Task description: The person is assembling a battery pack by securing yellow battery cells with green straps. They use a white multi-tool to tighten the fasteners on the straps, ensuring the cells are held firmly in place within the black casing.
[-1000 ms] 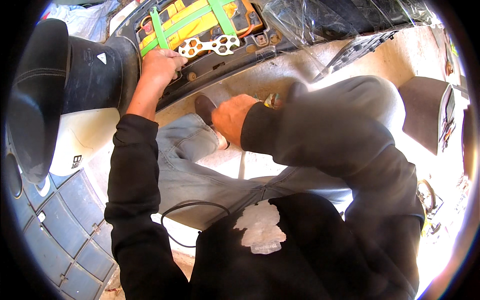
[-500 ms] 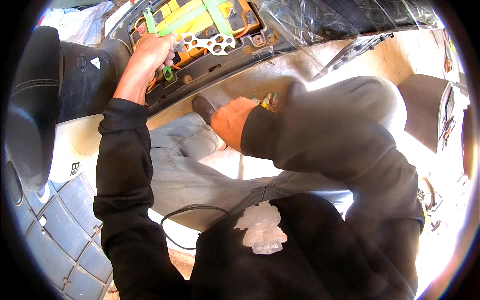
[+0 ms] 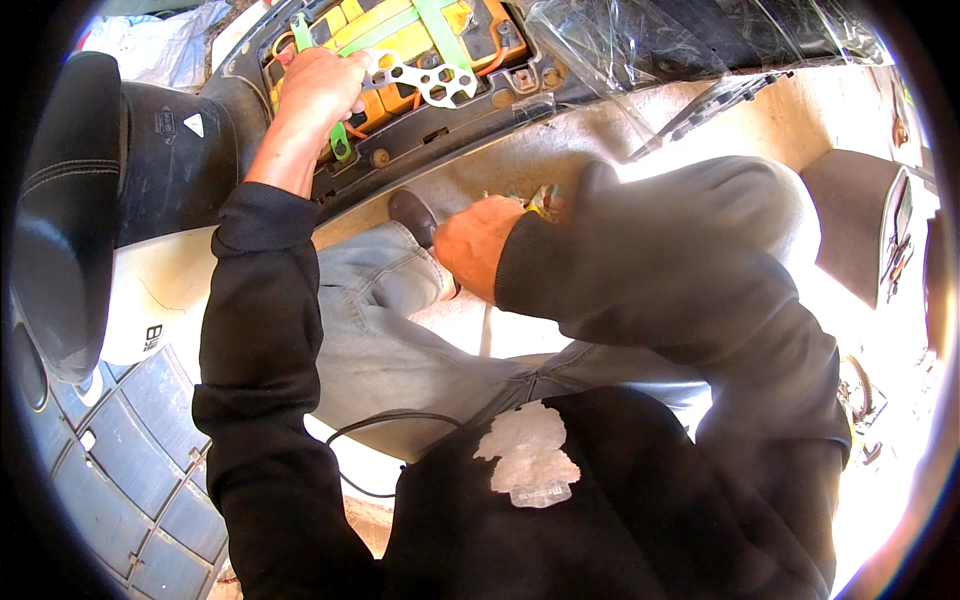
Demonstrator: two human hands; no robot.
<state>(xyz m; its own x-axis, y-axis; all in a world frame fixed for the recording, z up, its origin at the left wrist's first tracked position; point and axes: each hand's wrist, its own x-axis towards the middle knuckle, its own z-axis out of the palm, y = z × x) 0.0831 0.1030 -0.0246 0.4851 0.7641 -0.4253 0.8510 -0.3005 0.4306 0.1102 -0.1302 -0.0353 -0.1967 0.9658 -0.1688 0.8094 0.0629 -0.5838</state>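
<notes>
both hands are bare. the left hand (image 3: 322,88) is up ahead, its fingers curled in a pinch. the right hand (image 3: 472,245) is nearer the body and to the right, bent at the wrist; its fingers are hidden, so i cannot tell if they are spread or pressed together.

a big black seat (image 3: 75,200) is to the left of the left hand. a black frame (image 3: 440,128) runs under that hand and off to its right. in the frame is a yellow block (image 3: 375,22), just past the left hand, with green straps (image 3: 443,35) over it.

smaller is the silver wrench (image 3: 413,78), full of holes. its near end seems to be in the left hand's pinch. its long way points right and a bit back toward the body. the left hand is nearer to it; the right hand is well apart.
</notes>
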